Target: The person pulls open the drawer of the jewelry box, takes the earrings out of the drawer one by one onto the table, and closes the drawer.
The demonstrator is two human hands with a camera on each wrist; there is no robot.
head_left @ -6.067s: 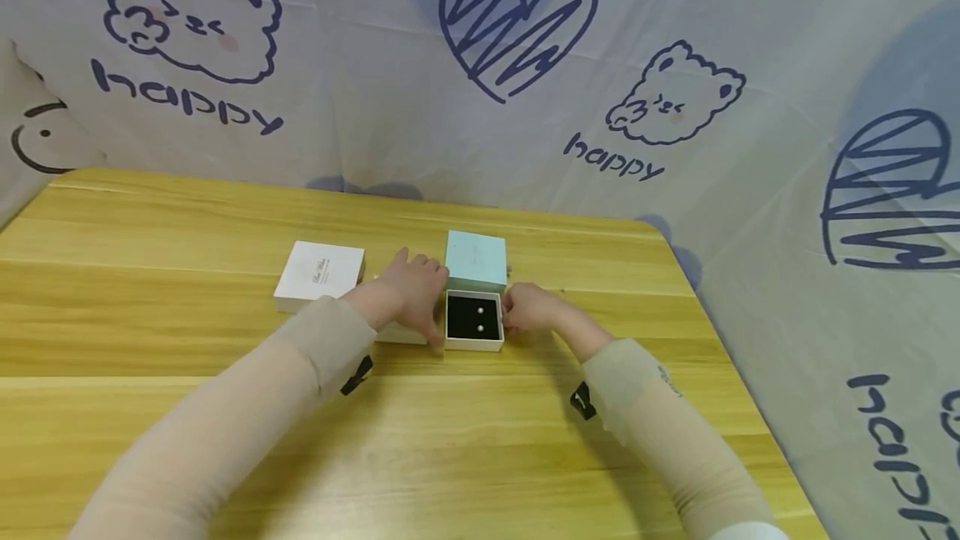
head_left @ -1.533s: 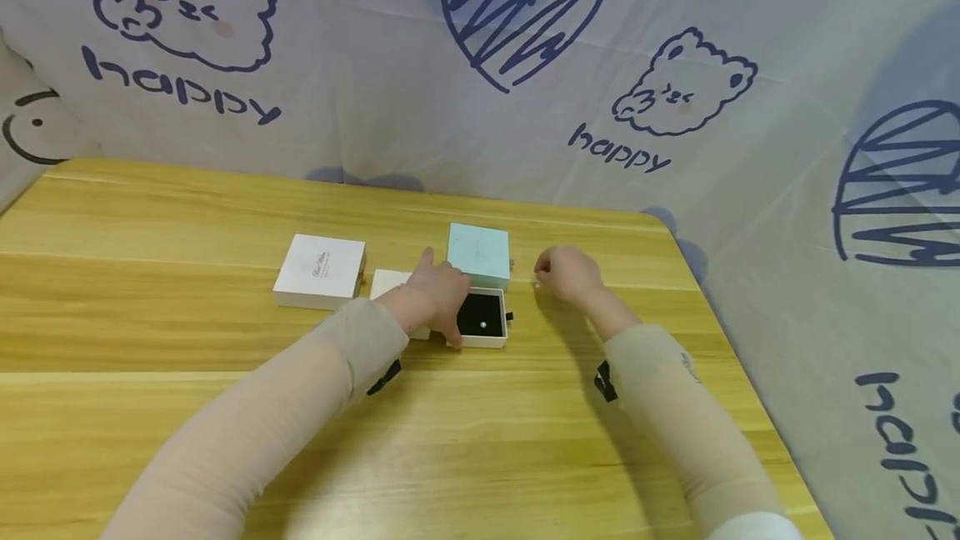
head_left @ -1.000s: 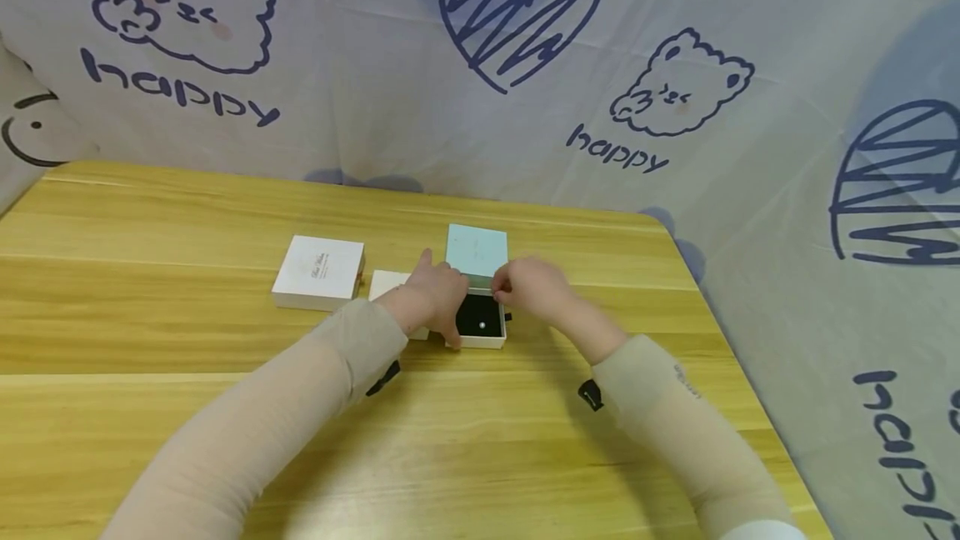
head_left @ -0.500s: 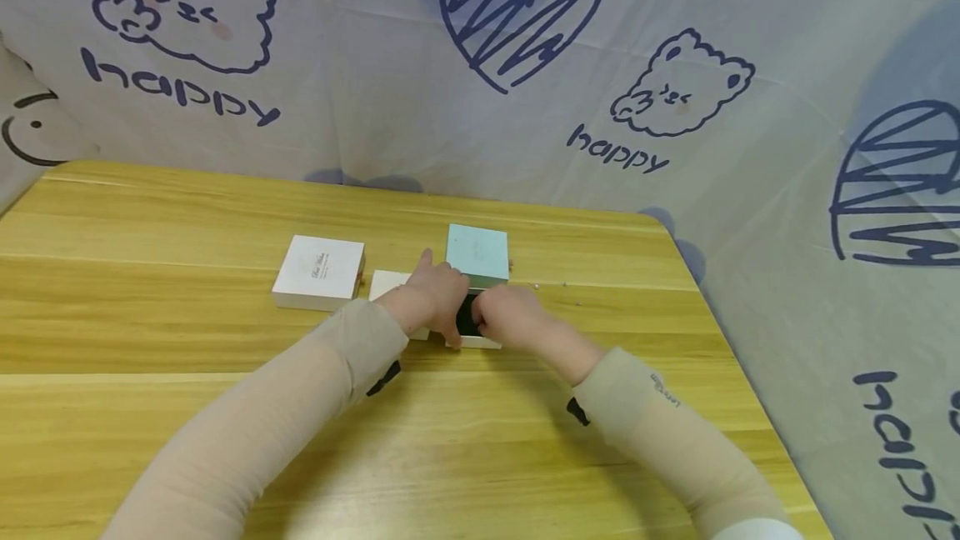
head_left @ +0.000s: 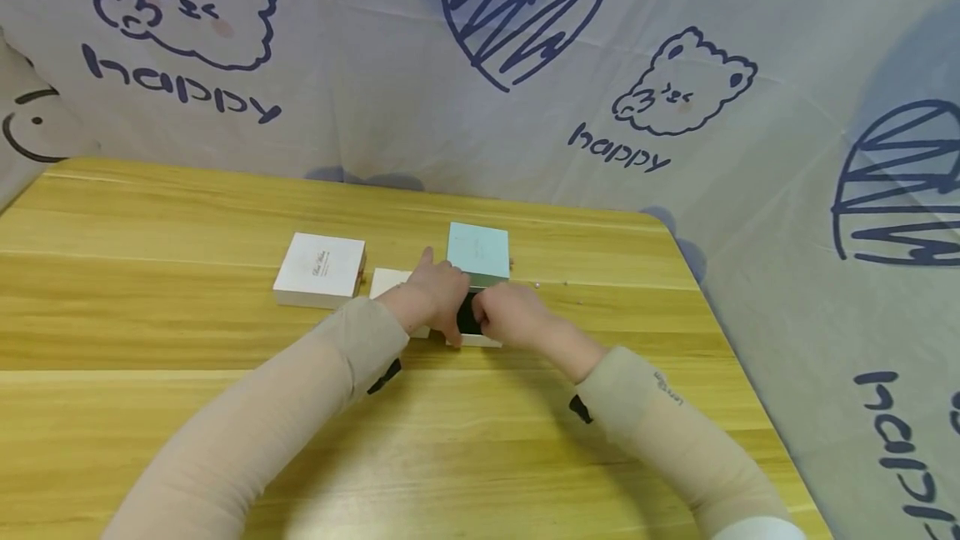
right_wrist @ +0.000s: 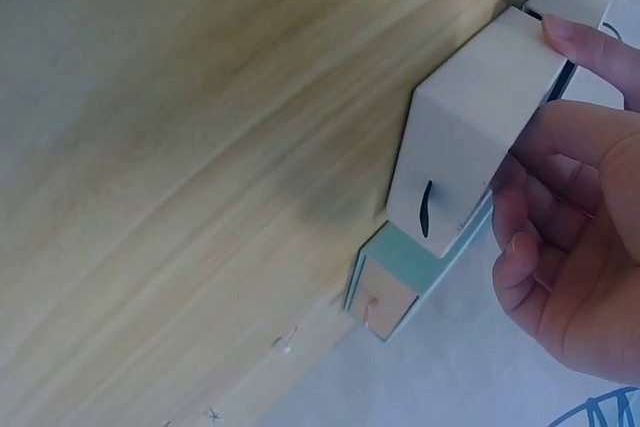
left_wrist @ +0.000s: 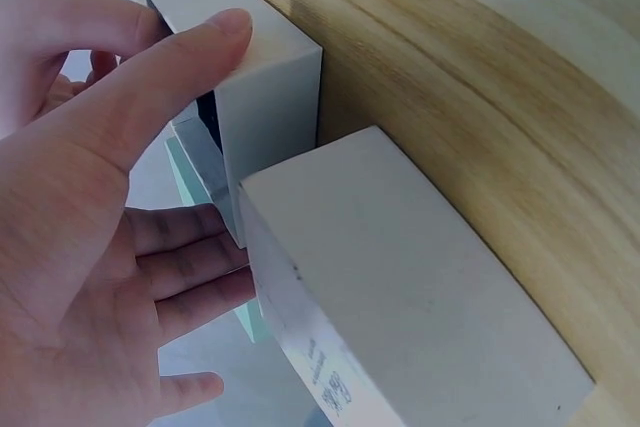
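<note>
A small white jewelry box drawer [head_left: 480, 342] with a black insert [head_left: 467, 321] sits on the table. My left hand [head_left: 431, 294] grips it, thumb on the near wall and fingers towards the far side. In the left wrist view, the white outer box [left_wrist: 420, 267] stands against one end of the drawer. My right hand [head_left: 513, 315] reaches over the drawer's right end, fingers curled and fingertips down at the insert. What lies under those fingertips is hidden. To the right, a pearl stud earring [head_left: 537, 285] rests on the table.
A pale turquoise box [head_left: 477, 250] stands right behind the drawer. Farther left is a white lidded box [head_left: 320, 269] with printed lettering. Two tiny items, one of them a small speck [head_left: 566, 282], lie right of the stud. A patterned cloth [head_left: 450, 140] hangs behind the table.
My right hand put a pearl stud down on the table at right, then came back left to the drawer. Since half a second ago it has barely moved. The left hand stays on the drawer.
</note>
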